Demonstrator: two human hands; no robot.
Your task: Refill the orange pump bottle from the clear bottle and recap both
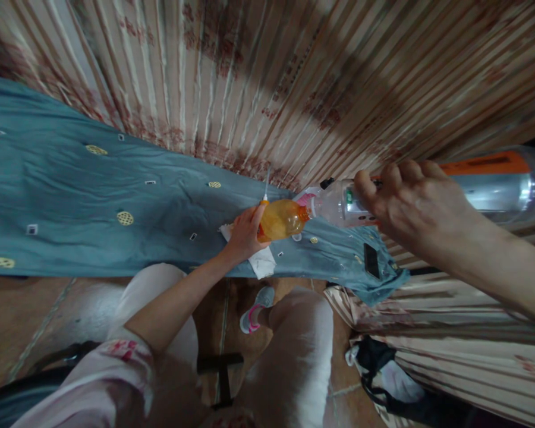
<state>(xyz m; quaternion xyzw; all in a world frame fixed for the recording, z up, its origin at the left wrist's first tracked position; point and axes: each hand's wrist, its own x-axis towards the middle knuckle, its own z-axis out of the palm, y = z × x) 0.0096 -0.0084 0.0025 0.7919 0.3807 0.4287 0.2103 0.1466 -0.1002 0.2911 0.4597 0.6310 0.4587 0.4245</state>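
My left hand (pixel 244 233) is closed around a small orange plastic bottle (pixel 283 219) with a thin white nozzle sticking up from it, held over the blue-green cloth (pixel 93 202) on a striped surface. My right hand (pixel 405 199) grips a large clear plastic bottle (pixel 494 187) with an orange label, tilted so its neck (pixel 325 199) meets the small bottle. A folded white tissue (pixel 261 258) lies under my left hand.
The striped floral cover (pixel 294 71) fills the far side. A small black object (pixel 371 260) lies on the cloth's right end. Below are my knees in white trousers (pixel 301 345), a grey-pink shoe (pixel 254 312), a tiled floor and a black bag (pixel 383 380).
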